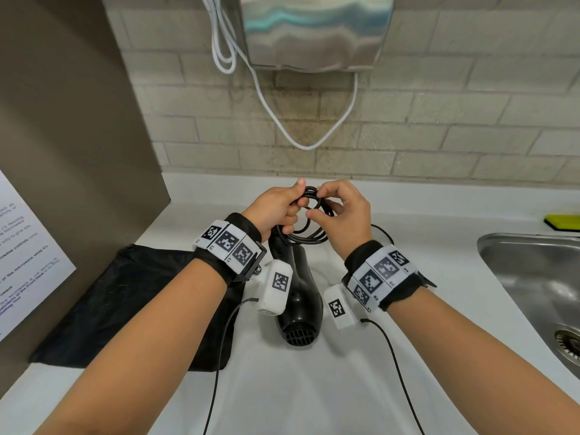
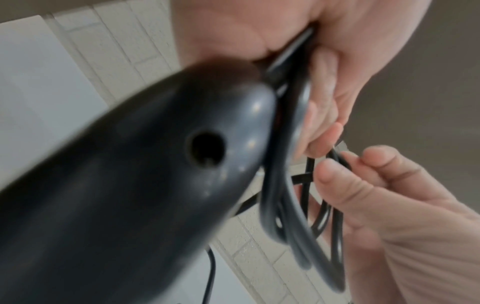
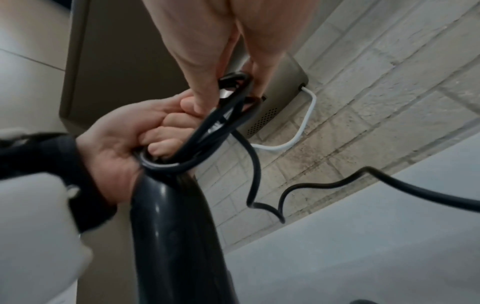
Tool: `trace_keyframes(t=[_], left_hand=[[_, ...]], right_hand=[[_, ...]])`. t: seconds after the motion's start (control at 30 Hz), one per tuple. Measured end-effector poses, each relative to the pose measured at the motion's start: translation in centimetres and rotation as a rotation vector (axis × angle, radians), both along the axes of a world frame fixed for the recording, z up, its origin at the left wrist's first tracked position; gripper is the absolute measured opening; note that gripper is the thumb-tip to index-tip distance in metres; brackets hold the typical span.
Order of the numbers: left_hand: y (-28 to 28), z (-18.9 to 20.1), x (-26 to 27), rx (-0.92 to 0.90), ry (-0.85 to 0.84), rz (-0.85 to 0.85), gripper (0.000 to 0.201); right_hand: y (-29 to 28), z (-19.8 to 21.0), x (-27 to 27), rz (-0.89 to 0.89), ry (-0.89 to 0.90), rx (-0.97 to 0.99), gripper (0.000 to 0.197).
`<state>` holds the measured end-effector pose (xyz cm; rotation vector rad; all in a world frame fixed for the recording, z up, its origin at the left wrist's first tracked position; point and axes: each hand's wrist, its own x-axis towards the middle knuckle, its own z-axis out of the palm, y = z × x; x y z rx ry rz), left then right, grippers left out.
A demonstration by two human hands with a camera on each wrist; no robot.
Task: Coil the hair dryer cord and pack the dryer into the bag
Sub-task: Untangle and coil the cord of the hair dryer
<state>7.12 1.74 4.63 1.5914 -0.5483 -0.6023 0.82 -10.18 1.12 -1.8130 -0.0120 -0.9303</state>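
The black hair dryer [image 1: 298, 296] hangs above the white counter, grille toward me. My left hand [image 1: 276, 211] grips the top of its handle together with several loops of the black cord [image 1: 309, 237]. My right hand [image 1: 342, 211] pinches a strand of that cord at the top of the coil, right beside the left fingers. In the right wrist view the loops [image 3: 207, 131] bunch at the left hand [image 3: 135, 133], and a loose length [image 3: 324, 185] trails to the counter. In the left wrist view the dryer's body [image 2: 130, 174] fills the frame. The black bag [image 1: 131, 306] lies flat, left of the dryer.
A steel sink [image 1: 533, 277] is set into the counter [image 1: 376, 387] on the right, with a yellow sponge [image 1: 561, 221] behind it. A metal wall unit [image 1: 314, 29] with white cables [image 1: 304, 142] hangs above. A brown partition [image 1: 62, 120] and a printed notice [image 1: 22, 252] stand at the left.
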Motion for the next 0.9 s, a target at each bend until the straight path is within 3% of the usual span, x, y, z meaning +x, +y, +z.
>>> trace_keyframes(t=[0.17,0.33,0.43,0.63,0.73,0.9], left_hand=[[0.0,0.2,-0.2,0.057,-0.04,0.027,0.044],[0.0,0.6,-0.5,0.085,-0.072,0.019,0.036],[0.1,0.9,-0.8,0.071,-0.045,0.009,0.046],[0.2,1.1,-1.0,0.049,-0.013,0.03,0.043],[0.3,1.0,-1.0,0.016,-0.006,0.025,0.028],[0.3,0.7,-1.0,0.049,-0.057,-0.026,0.035]], right_hand=[[0.5,-0.3,-0.2,-0.082,-0.044,-0.16,0.029],[1.0,0.2,-0.5,-0.111,-0.1,-0.259,0.029],[1.3,0.6,-0.5,-0.089,-0.09,-0.24,0.031],[1.3,0.8,-0.3,0.047,-0.012,-0.021,0.06],[1.0,0.5,0.1,0.123,0.04,0.063,0.059],[0.0,0.3,0.2,0.414,0.222,0.072,0.043]])
